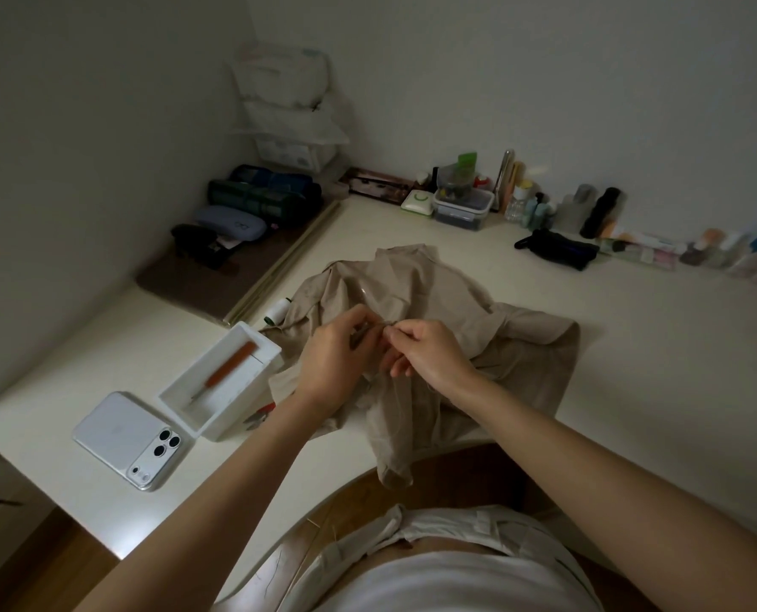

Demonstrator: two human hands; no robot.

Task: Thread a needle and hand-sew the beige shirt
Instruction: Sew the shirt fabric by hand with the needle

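White desktop (632,329) fills the work area, dimly lit, with walls on two sides. Starting at the left, we note a phone (133,439) lying face down beside an open white box (219,382) that holds an orange-handled tool (226,373), probably a seam ripper kept within reach. Just behind the box stands a thread spool (278,310), touching the shirt's edge. Next comes our left hand (334,368), fingers curled and pinched near a small point above the cloth; our right hand (429,353) meets it, thumb and forefinger pinched likewise. We judge that both grip needle and thread, though neither is clear enough to confirm. The beige shirt (438,298) lies crumpled beneath both hands, one part hanging over the near edge. Bottles (721,254) line the far right wall, well apart from the work.
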